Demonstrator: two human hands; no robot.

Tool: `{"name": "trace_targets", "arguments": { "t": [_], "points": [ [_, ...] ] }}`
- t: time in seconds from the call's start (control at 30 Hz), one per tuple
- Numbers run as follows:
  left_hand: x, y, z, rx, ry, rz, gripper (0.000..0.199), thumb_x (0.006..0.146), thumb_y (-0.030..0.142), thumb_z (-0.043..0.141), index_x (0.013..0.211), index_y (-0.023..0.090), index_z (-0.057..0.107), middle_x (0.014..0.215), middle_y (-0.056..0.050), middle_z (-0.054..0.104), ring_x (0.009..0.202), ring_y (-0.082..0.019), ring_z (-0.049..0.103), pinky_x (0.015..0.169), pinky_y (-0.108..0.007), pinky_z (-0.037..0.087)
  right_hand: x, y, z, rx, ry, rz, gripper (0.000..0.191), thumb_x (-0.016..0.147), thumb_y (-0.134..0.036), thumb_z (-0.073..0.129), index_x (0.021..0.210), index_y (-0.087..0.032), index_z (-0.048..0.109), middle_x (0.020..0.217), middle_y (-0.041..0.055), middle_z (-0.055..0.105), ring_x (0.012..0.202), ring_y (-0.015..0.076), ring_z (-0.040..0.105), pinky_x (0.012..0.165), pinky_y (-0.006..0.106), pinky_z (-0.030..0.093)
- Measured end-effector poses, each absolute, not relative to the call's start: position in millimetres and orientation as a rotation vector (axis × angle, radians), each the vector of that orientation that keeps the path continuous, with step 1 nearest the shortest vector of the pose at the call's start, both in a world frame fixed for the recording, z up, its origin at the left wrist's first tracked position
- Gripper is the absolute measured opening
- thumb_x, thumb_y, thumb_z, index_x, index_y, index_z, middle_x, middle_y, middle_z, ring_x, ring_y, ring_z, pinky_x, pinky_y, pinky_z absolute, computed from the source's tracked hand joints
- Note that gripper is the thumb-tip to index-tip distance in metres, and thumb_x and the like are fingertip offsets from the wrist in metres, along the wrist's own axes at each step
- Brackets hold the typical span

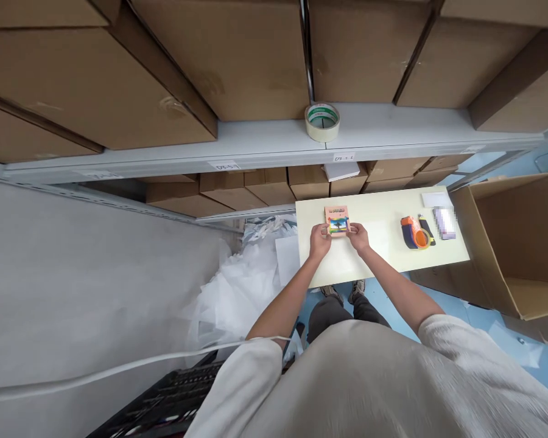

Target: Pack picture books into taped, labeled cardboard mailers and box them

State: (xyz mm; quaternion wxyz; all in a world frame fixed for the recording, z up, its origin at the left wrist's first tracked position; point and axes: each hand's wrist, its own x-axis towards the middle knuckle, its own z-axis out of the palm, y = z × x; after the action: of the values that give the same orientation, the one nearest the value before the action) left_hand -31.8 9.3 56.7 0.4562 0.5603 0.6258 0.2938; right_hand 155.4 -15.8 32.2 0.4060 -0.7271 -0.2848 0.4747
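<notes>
Fingers of the left hand point(320, 241) and right hand point(358, 237) are bent in around opposite edges of a peach-coloured printed packet point(337, 219), nearly closed, near its lower corners. Grey shelving point(274, 153) stands beyond; before it, the cream table point(379, 213) bears the packet toward its left end. An open cardboard carton point(525, 225) sits at the table's right end, then an orange-and-blue tape dispenser point(410, 233) with a utility knife point(427, 229) just beside it. The step looks like positioning the packet; moving it would call for even, light side pressure.
</notes>
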Motion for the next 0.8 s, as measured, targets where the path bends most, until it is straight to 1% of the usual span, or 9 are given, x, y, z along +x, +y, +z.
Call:
{"name": "trace_targets", "arguments": {
  "t": [0.13,0.23,0.37,0.43,0.53,0.63,0.7,0.8],
  "points": [
    [5.4,-39.8,54.3,1.485,1.474,0.536,0.051,0.083,0.0,0.062,0.128,0.022,0.072,0.126,-0.01,0.07,0.103,-0.022,0.072,0.106,-0.041,0.061,195.9,-72.1,33.0,-1.923,-0.793,1.172,0.039,0.07,-0.028,0.067,0.109,-0.023,0.065,0.099,0.0063,0.081,0.09,0.0256,0.077,0.081,0.039,0.063],
    [28.8,-67.6,47.4,1.481,1.465,0.437,0.05,0.083,-0.001,0.06,0.127,0.021,0.071,0.127,-0.011,0.068,0.101,-0.021,0.071,0.105,-0.04,0.061,219.2,-98.7,29.2,-2.003,-0.867,1.134,0.035,0.07,-0.027,0.065,0.105,-0.025,0.065,0.093,0.0023,0.08,0.086,0.0237,0.076,0.08,0.038,0.063],
    [48.2,-84.7,37.2,1.463,1.51,0.358,0.051,0.083,-0.003,0.058,0.126,0.023,0.068,0.127,-0.01,0.067,0.103,-0.022,0.071,0.103,-0.039,0.061,235.4,-111.0,23.6,-2.107,-1.019,1.126,0.032,0.074,-0.025,0.064,0.106,-0.025,0.067,0.095,0.0015,0.079,0.086,0.0223,0.074,0.085,0.037,0.06],
    [53.1,-88.7,33.5,1.491,1.542,0.314,0.052,0.083,-0.004,0.057,0.126,0.022,0.068,0.129,-0.011,0.065,0.111,-0.024,0.07,0.106,-0.04,0.059,239.9,-112.5,21.3,-2.138,-1.094,1.144,0.034,0.075,-0.023,0.063,0.109,-0.025,0.069,0.098,0.0034,0.079,0.088,0.023,0.073,0.088,0.037,0.059],
    [57.4,-94.4,32.1,1.6,1.617,0.247,0.052,0.082,-0.003,0.057,0.126,0.022,0.069,0.133,-0.013,0.063,0.127,-0.029,0.066,0.113,-0.044,0.055,248.7,-114.6,19.7,-2.179,-1.133,1.111,0.038,0.076,-0.023,0.062,0.113,-0.022,0.071,0.106,0.0075,0.076,0.093,0.0252,0.072,0.093,0.039,0.058],
    [61.6,-101.6,35.9,1.734,1.684,0.193,0.051,0.085,0.003,0.059,0.131,0.022,0.07,0.145,-0.016,0.059,0.137,-0.035,0.06,0.116,-0.051,0.053,262.7,-116.8,21.8,-2.243,-1.029,0.985,0.051,0.078,-0.026,0.061,0.128,-0.018,0.067,0.117,0.0114,0.071,0.101,0.0274,0.07,0.097,0.04,0.057],
    [65.5,-106.5,39.3,1.826,1.653,0.18,0.055,0.087,0.006,0.06,0.138,0.023,0.069,0.156,-0.016,0.055,0.142,-0.038,0.056,0.117,-0.054,0.052,273.1,-116.6,24.4,-2.304,-0.949,0.9,0.058,0.08,-0.029,0.063,0.136,-0.015,0.063,0.124,0.0144,0.067,0.111,0.0301,0.067,0.102,0.042,0.055],
    [72.4,-112.9,41.6,1.915,1.59,0.156,0.063,0.087,0.008,0.06,0.147,0.025,0.067,0.166,-0.014,0.05,0.15,-0.039,0.05,0.119,-0.056,0.051,285.1,-112.6,27.2,-2.409,-0.885,0.856,0.057,0.079,-0.032,0.068,0.133,-0.015,0.063,0.131,0.0188,0.063,0.124,0.0354,0.061,0.109,0.046,0.051]
  ]
}}
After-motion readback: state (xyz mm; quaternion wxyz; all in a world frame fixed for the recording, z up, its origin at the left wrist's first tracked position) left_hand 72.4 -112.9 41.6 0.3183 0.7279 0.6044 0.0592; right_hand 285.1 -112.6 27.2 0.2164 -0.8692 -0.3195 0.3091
